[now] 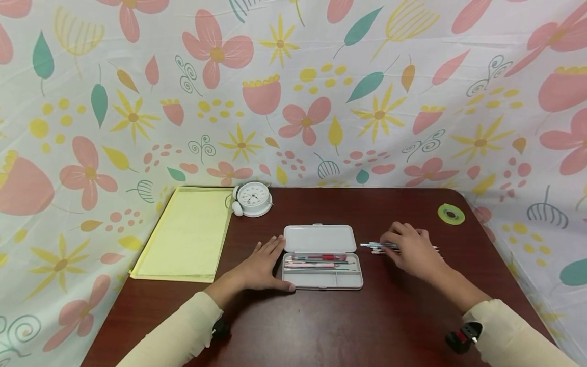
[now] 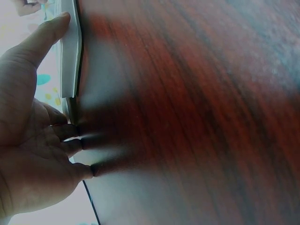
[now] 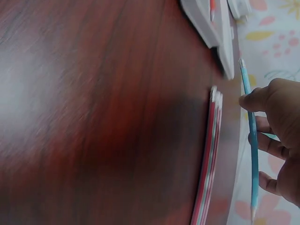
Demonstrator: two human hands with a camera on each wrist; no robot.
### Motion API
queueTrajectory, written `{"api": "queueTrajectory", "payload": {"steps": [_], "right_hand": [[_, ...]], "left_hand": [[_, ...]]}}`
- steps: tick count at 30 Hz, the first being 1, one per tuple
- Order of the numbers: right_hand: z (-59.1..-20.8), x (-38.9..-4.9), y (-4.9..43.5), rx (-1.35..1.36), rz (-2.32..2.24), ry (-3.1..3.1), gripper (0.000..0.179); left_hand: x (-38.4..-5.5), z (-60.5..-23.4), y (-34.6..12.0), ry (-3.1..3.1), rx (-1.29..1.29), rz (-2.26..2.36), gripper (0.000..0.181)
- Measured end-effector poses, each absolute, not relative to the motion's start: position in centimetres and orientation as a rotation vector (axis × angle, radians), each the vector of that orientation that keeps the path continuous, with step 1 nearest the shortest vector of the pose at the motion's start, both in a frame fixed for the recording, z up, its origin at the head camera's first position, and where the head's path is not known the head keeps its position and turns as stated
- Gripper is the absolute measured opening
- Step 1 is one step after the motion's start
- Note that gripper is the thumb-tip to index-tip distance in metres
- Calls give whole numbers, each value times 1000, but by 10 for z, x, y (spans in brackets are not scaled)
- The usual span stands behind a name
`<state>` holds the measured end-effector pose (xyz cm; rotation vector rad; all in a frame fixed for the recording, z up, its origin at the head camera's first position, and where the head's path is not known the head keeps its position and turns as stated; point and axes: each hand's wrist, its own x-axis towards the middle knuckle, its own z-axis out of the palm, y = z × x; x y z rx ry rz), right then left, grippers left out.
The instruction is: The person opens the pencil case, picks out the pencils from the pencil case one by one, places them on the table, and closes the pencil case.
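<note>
The right hand (image 1: 411, 251) pinches a blue pencil (image 3: 254, 164) between thumb and fingers, at 3 o'clock from the open pencil case (image 1: 309, 279) and just beside reddish pencils (image 3: 206, 159) lying on the table (image 1: 293, 326). The left hand (image 1: 261, 268), fingers spread, sits at the case's 9 o'clock, its thumb touching the corner near 8 o'clock. A row of writing tools (image 1: 316, 265) lies in the case. The step in hand looks like picking up one pencil; the next move probably calls for keeping that pinch firm and clearing the neighbouring pencils.
</note>
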<state>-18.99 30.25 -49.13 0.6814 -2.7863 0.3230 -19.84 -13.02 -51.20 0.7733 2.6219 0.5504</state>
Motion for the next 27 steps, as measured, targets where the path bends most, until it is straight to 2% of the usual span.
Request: {"api": "queueTrajectory", "payload": {"steps": [11,27], "right_hand": [[-503,-181,325,684,289,-2823,16],[-515,-178,328,755,4,-2800,14]], "left_hand": [[-199,-513,-130,2629,768,543,134],[-199,-514,-130,2619,767,551,133]]}}
